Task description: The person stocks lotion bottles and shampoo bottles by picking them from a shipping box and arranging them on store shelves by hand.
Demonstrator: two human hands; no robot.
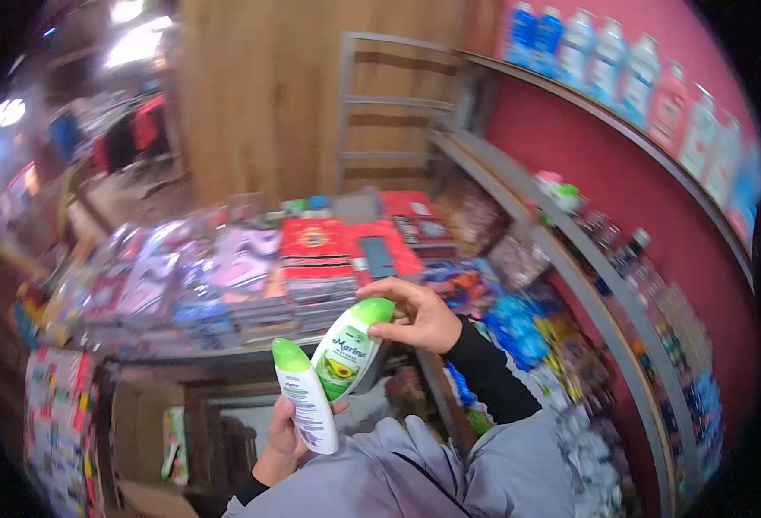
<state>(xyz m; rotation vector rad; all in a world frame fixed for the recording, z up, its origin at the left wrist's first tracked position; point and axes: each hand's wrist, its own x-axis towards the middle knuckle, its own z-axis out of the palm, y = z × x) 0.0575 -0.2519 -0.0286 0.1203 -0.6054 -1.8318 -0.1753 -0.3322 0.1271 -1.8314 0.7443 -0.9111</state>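
My right hand grips the green cap end of a white and green lotion bottle, thumb on its front. Its label reads "Marina" above a picture of an avocado, and the bottle leans to the right. Below and to the left, my left hand is closed around the lower part of a second lotion bottle, also white with a green cap. That one leans left and shows small print on its side. The two bottles overlap or touch near their lower halves. Some fingers of my left hand are hidden behind the bottles.
Ahead, stacks of packaged goods cover a counter, and a dark phone lies on them. An open cardboard box is at lower left. Along the right wall, a shelf bears several large bottles; crowded lower racks run below it.
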